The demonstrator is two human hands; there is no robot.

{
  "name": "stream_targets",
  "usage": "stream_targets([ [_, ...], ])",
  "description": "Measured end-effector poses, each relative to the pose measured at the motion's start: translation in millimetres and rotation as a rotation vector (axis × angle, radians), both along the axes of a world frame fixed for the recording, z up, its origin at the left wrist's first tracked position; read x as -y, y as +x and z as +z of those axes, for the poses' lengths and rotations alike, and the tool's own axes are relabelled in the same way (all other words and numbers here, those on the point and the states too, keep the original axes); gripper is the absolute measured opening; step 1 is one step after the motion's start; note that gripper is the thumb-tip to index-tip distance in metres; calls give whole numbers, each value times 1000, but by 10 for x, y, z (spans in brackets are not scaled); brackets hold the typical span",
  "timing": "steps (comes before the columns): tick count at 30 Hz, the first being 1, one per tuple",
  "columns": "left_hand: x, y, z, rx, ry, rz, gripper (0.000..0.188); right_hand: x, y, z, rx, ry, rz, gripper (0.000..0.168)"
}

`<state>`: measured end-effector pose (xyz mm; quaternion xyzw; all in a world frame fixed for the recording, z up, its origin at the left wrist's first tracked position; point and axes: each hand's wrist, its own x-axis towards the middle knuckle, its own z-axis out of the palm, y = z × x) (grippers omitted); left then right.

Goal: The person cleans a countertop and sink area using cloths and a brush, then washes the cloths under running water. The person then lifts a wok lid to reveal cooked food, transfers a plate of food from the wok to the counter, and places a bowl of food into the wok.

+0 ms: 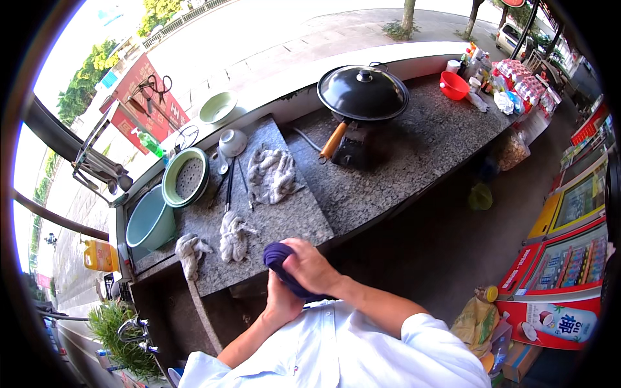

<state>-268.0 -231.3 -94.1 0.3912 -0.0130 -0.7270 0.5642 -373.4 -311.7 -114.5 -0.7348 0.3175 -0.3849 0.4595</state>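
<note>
Close to my chest, at the front edge of the granite counter (310, 213), both hands grip a bundled dark purple cloth (280, 257). My left hand (283, 296) holds it from below and my right hand (313, 266) wraps over its upper side. Beyond them on the counter lie a crumpled grey-white rag (271, 177), a second rag (234, 237) and a third (190, 252) by the sink edge. Long dark chopsticks or rods (229, 184), a white spoon (222, 162) and an upturned white bowl (233, 142) are behind the rags.
A lidded black wok (363, 92) with a wooden handle (334, 140) sits on a burner. Left are a green basin with a strainer (186, 177), a teal tub (151, 218) and the sink's faucet (133, 330). A red bowl (454, 85) stands far right; drinks coolers (567, 266) line the right side.
</note>
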Motion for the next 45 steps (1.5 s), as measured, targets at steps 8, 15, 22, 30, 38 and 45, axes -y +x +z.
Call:
stream_targets([
  [8,615,368,134,111,90,43,44,573,-472,156,-334,-397,121,64],
  [15,1254,702,-927,1871,-58,-319,59,1803,-1550,481,-628,-458,-187,23],
  [22,1382,580,-1315,2046,16,-139,59,3227,-2063,737,-799,-562,-371,18],
  [30,1607,467,-1340,2135,211,47,51,5027,-1892,681,-887,-624,-228,33],
  [38,1745,267,-1349,2207,460,96,52,6018,-1554,482,-963,-537,-95,31],
  [45,1761,273,-1398,2223,479,98,53,6190,-1380,609,-1102,-386,-36,41],
])
